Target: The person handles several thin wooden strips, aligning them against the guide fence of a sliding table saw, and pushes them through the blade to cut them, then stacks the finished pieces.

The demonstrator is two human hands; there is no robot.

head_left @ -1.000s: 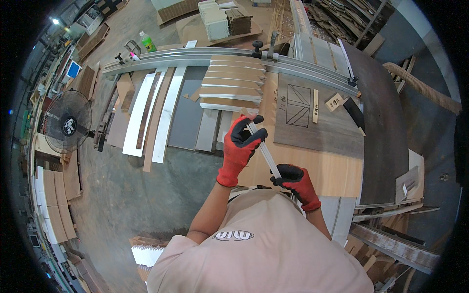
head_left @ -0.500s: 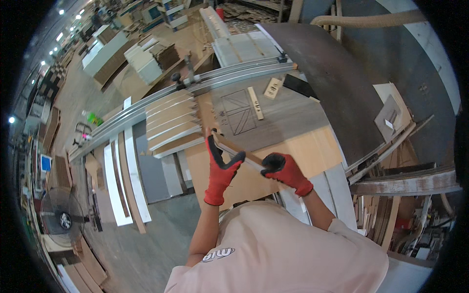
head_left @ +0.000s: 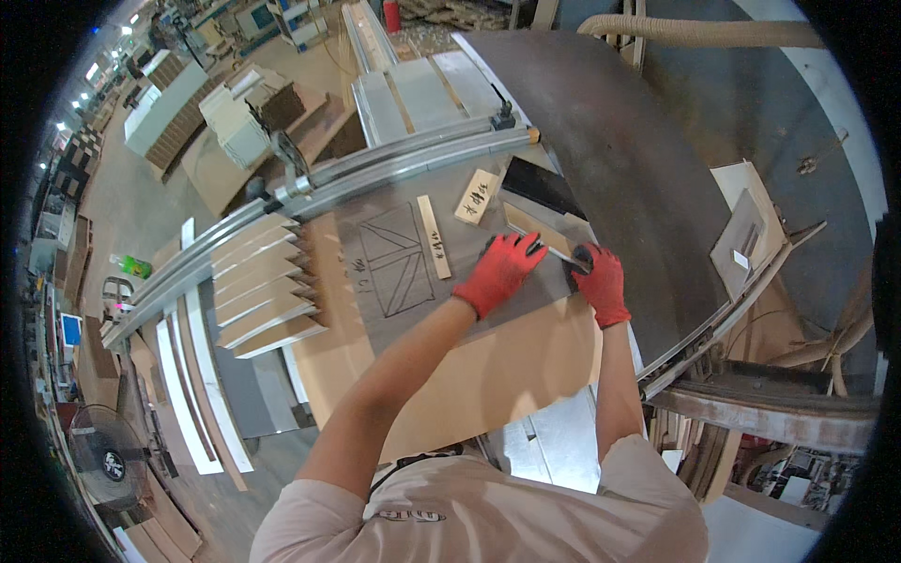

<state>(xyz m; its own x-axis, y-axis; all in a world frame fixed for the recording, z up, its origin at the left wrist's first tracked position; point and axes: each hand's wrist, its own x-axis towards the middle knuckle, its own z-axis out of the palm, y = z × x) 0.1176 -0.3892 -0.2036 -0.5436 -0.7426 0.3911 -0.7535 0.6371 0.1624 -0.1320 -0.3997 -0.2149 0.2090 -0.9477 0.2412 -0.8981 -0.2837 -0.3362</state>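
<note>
L hand (head_left: 504,272), in a red glove w/ black grip parts, pinches a thin tan wood strip w/ a white edge (head_left: 560,254). R hand (head_left: 602,283), in a same-type glove, has its fingers curled at the strip's near R end; can't tell how tight. The strip is btwn the hands, over the R side of a big flat grey-brown board w/ black drawn lines (head_left: 380,324); can't tell if they touch. Just past it: a flat black slab (head_left: 542,187). Next, a short pale wood block (head_left: 478,196) & a long pale wood stick (head_left: 435,236). Farther L: a stack of tan boards w/ white edges (head_left: 263,286), by a long silver metal rail (head_left: 413,161).
</note>
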